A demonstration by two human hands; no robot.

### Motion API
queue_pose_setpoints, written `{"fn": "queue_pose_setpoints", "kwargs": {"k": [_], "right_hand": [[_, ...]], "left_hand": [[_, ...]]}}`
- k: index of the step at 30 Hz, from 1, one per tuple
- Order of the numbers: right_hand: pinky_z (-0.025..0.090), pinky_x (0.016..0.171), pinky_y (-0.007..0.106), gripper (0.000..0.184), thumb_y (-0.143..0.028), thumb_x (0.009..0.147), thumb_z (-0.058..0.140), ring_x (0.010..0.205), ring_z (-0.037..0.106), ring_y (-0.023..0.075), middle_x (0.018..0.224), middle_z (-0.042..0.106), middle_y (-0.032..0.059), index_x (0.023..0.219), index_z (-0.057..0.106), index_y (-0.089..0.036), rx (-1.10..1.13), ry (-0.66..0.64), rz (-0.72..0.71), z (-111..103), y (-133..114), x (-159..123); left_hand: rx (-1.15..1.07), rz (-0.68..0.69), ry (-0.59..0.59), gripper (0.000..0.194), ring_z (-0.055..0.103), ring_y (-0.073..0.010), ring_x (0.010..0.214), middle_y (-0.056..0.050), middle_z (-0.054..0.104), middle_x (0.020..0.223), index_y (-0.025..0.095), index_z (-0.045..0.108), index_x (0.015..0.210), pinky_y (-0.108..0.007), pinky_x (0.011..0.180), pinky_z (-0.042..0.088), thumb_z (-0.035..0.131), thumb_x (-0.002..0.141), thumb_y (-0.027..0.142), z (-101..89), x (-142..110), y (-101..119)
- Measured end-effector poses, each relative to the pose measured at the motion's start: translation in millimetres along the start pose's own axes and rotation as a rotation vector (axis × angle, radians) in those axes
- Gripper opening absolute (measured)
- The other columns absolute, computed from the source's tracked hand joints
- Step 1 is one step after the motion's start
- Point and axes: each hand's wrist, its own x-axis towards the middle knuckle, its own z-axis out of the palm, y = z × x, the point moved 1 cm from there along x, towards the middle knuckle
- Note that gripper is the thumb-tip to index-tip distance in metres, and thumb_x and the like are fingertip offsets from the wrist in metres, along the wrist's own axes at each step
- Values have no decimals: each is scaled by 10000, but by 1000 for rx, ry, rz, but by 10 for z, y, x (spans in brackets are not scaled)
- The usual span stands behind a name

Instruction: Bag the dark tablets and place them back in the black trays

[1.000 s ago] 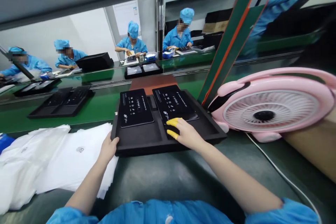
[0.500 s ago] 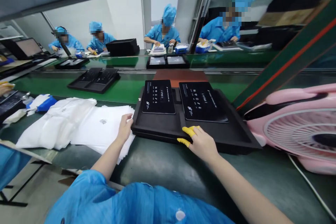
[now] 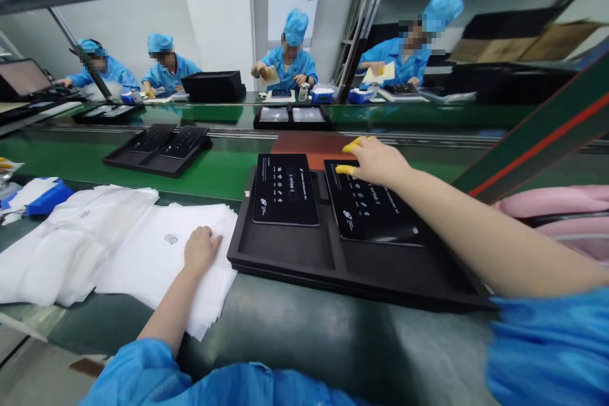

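My left hand (image 3: 202, 252) lies with its fingers outstretched on a stack of white bags (image 3: 137, 254), left of the black tray. Yellow finger cots cover the thumb and a finger of my right hand (image 3: 378, 163). That hand is open, held over the upper edge of the right tablet (image 3: 375, 216); whether it touches the tablet I cannot tell. A second dark tablet (image 3: 285, 190) with printed white icons lies in the left half of the tray (image 3: 290, 250). Another tray seems to be stacked beneath it.
Behind on the green conveyor belt (image 3: 223, 171) sits another tray (image 3: 157, 151) with two tablets. A reddish-brown board (image 3: 304, 147) lies beyond my tray. At the right is a pink fan (image 3: 561, 206). Several co-workers in blue (image 3: 290, 66) sit across the line.
My left hand has left the tray's edge and moved onto the white bags. My right hand has let go of the tray's front edge and reached up over the right tablet.
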Motion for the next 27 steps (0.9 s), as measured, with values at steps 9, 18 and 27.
{"fn": "queue_pose_setpoints", "kwargs": {"k": [9, 18, 27], "right_hand": [[377, 867, 428, 582, -519, 828, 377, 1108, 462, 324, 1257, 481, 175, 1245, 471, -124, 117, -390, 308, 994, 669, 820], [433, 816, 337, 416, -473, 740, 582, 936, 581, 250, 1020, 633, 116, 939, 658, -116, 264, -493, 298, 421, 831, 842], [378, 577, 201, 946, -590, 607, -99, 638, 594, 50, 658, 629, 53, 551, 574, 73, 421, -255, 306, -796, 864, 328]], "left_hand": [[-101, -167, 25, 219, 571, -231, 810, -88, 601, 837, 191, 516, 816, -298, 630, 383, 306, 864, 233, 96, 30, -70], [-477, -355, 258, 154, 566, -220, 675, -54, 584, 696, 213, 475, 811, -310, 651, 407, 347, 816, 299, -25, 1, -193], [-713, -319, 266, 136, 491, -157, 625, 9, 509, 580, 196, 495, 666, -269, 655, 371, 451, 765, 277, -170, 8, -264]]}}
